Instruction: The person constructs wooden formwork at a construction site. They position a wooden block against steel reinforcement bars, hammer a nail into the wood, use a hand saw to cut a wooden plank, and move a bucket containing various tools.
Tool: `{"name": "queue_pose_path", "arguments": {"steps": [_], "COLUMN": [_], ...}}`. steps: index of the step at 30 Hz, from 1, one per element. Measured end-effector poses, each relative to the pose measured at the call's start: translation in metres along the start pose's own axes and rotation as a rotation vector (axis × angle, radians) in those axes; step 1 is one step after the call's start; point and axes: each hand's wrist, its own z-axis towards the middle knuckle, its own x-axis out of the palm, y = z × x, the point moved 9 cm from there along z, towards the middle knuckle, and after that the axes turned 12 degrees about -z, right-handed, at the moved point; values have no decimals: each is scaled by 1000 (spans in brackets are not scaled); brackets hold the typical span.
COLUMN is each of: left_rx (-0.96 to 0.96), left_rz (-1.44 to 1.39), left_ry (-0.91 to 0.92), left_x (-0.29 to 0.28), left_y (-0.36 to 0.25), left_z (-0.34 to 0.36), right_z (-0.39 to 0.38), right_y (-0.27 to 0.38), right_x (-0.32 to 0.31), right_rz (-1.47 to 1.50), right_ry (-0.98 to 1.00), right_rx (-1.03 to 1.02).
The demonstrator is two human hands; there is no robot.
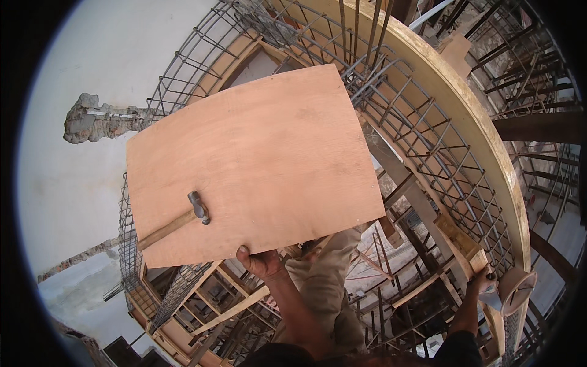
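Note:
A sheet of plywood (263, 159) with a reddish-tan face spreads out in front of me. My left hand (262, 264) grips its near edge, thumb on top and fingers underneath, out of sight. On the sheet's left part lies a ball-peen hammer (199, 208), its wooden handle pointing to the left edge. Off to the right, my right hand (483, 281) closes around the end of a timber piece (478, 262) beside the formwork; its fingers are small and partly hidden. A pale, round-rimmed object (520, 287) is just right of that hand.
Rebar cages (452, 159) run along a curved wooden formwork board (489, 128) on the right. Upright bars (361, 30) stand at the far side. A white wall (73, 183) with a broken patch (92, 119) rises on the left. Below are gaps between timber braces (235, 306) and scaffolding.

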Motion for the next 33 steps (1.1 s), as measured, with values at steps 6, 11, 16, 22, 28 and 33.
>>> {"name": "queue_pose_path", "arguments": {"steps": [6, 11, 16, 22, 28, 33], "left_rx": [102, 106, 26, -17, -77, -51], "left_rz": [-130, -189, -266, -290, -332, -267], "left_ry": [7, -7, -37, -90, -124, -237], "left_x": [22, 42, 33, -18, -35, -32], "left_y": [68, 134, 210, 254, 273, 244], "left_z": [40, 60, 65, 66, 61, 61], "right_z": [26, 26, 33, 38, 13, -4], "right_y": [-18, -37, -50, -34, -11, 5], "right_x": [0, 12, 21, 8, -5, -3], "right_rz": [32, -109, 12, -168, -12, -42], "right_ry": [-11, 58, 190, 82, 86, 89], "right_rx": [-34, 69, 59, -64, 83, 86]}}
